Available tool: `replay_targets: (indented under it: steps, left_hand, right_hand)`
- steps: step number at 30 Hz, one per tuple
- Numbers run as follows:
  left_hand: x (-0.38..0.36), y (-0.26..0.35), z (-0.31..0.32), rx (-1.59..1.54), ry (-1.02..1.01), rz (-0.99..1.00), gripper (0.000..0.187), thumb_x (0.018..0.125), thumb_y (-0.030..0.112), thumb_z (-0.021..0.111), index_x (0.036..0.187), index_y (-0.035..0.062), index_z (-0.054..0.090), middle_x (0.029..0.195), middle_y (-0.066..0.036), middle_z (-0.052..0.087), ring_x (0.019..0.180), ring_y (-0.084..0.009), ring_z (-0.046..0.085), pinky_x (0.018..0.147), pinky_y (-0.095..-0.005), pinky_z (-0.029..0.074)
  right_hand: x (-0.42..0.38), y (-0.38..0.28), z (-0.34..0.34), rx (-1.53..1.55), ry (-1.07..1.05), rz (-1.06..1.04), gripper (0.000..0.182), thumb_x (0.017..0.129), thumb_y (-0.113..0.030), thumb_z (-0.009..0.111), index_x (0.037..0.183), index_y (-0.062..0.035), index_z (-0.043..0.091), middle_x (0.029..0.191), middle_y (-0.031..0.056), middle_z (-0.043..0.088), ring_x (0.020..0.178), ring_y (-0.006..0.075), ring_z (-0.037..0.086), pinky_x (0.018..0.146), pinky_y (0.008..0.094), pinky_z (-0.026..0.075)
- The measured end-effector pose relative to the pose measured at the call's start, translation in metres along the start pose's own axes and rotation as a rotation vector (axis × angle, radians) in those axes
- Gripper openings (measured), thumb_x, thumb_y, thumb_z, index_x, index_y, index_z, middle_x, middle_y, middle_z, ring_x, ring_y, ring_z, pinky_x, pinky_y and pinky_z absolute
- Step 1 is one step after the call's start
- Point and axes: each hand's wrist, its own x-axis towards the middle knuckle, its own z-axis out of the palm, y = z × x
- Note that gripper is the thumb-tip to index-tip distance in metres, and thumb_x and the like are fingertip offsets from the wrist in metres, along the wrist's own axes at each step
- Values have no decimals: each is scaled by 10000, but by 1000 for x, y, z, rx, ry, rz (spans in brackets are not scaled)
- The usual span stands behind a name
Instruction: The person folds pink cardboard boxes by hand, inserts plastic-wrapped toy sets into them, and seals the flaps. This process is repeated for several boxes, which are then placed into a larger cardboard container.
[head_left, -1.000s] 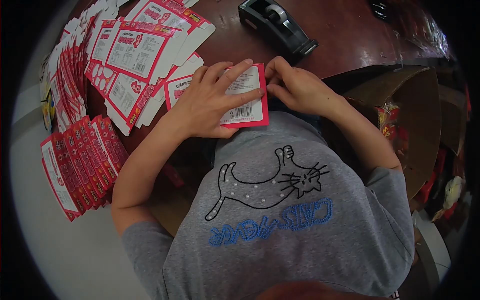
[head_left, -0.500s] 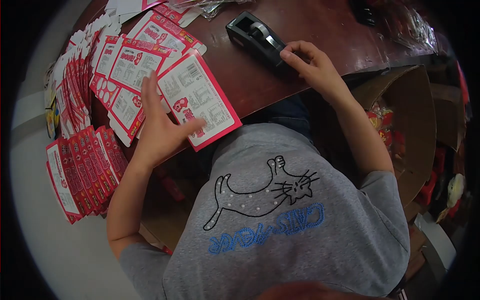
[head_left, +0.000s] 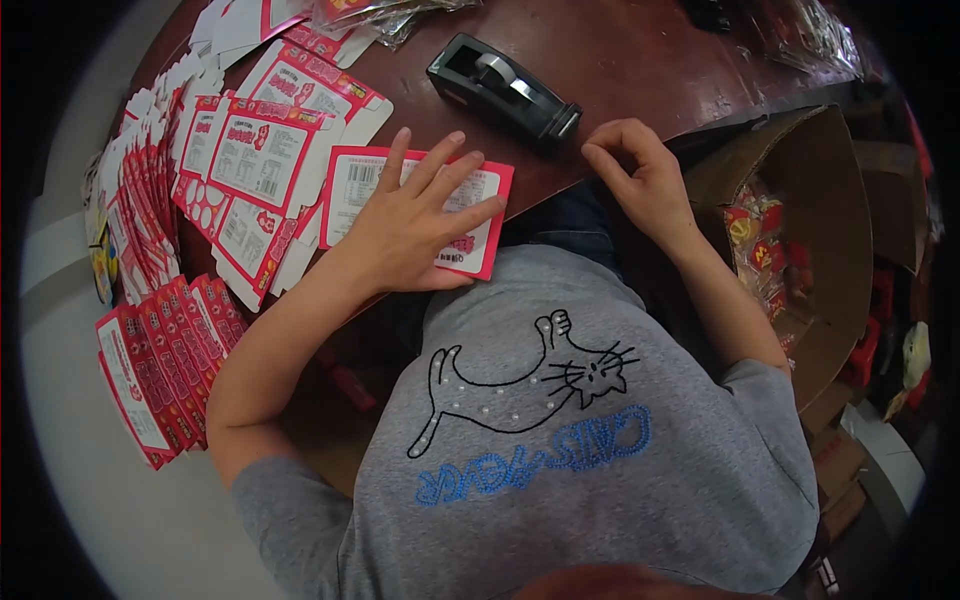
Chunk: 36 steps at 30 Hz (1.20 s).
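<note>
The upper half of the frame is filled by a dark brown table [head_left: 640, 60], whose near edge runs across the middle of the picture. To the right of it, an open cardboard carton [head_left: 830, 240] is seen, with red and yellow packets inside. The upper left of the frame is covered by unfolded red-and-white box blanks [head_left: 270, 130], spread over the table in overlapping layers, and a fanned row of flattened red boxes [head_left: 165, 360] is laid along the left edge, lower down. At the centre of the frame, a flattened red-and-white carton [head_left: 350, 185] is held flat on the table edge, printed side up, with a barcode visible near its left end. It is pressed down by the left hand [head_left: 400, 225], whose palm lies on it with the fingers spread wide apart. A black tape dispenser [head_left: 500, 85] stands on the table above the carton, just left of top centre. The right hand [head_left: 640, 175] is raised just to the right of the dispenser, apart from it, with thumb and forefinger pinched together; whether a strip of tape is caught between them cannot be told.
</note>
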Motion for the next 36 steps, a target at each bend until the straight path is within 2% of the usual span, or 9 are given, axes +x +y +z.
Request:
replay_targets:
  steps: [7,14,19,21,24,26,29,32,36]
  left_hand:
    - [-6,-12,36,-153,324,20,844,645,626,809,1386,302,569,1588,-130,336,1471,-379,309,1167,-698,127]
    - [-9,-15,37,-109,348,76,745,620,574,838,1287,316,627,1592,-118,335,1471,-378,307,1146,-728,144]
    - [-5,-11,33,-95,309,44,675,614,511,849,1224,287,666,1560,-126,380,1437,-414,333,1141,-724,175]
    - [-11,-10,27,-109,284,23,668,602,493,854,1207,273,674,1542,-133,398,1399,-437,359,1127,-708,216]
    - [-21,4,-3,-89,476,-117,683,589,489,857,1203,250,674,1489,-158,418,1333,-460,394,1059,-651,318]
    - [-32,17,-38,12,665,-290,684,588,485,857,1198,234,675,1421,-171,443,1290,-462,413,1008,-625,349]
    - [-75,25,-100,262,852,-512,735,564,502,857,1226,253,661,1369,-167,453,1263,-445,410,966,-637,361]
    - [-132,23,-149,602,734,-798,727,643,546,850,1250,203,646,1352,-159,534,1227,-346,514,946,-534,420]
    - [-362,-70,-190,412,650,-1237,763,664,585,837,1271,168,637,1316,-163,571,1186,-320,553,934,-499,449]
  right_hand:
    - [-21,-49,31,431,-470,212,375,942,-46,630,1309,-19,558,916,103,704,847,198,701,786,321,543]
    - [-11,-44,58,441,-448,200,263,935,-49,607,1145,11,460,903,145,699,864,260,711,795,359,545]
    - [-3,-59,45,-185,-434,162,236,919,-135,673,1049,-61,491,820,170,690,770,348,703,720,395,551]
    - [-3,-59,41,-142,-233,93,213,924,-141,685,1036,-78,516,722,153,652,683,314,695,675,378,544]
    - [0,-42,52,351,-49,-53,145,1038,-127,559,1136,-20,545,1121,131,666,934,184,676,848,314,533]
    - [17,-68,72,529,-55,-88,229,1071,-126,493,1242,20,536,1341,137,568,1163,199,595,1016,313,463]
    - [35,-66,90,362,-216,-131,420,1096,-213,435,1435,34,429,1456,164,475,1360,233,440,1149,342,315]
    - [48,-59,96,175,-195,-171,521,1093,-274,432,1498,50,381,1565,216,396,1465,303,368,1202,375,256]
    - [68,-50,98,25,-97,-167,502,1079,-288,462,1471,22,431,1564,220,385,1478,339,331,1206,411,244]
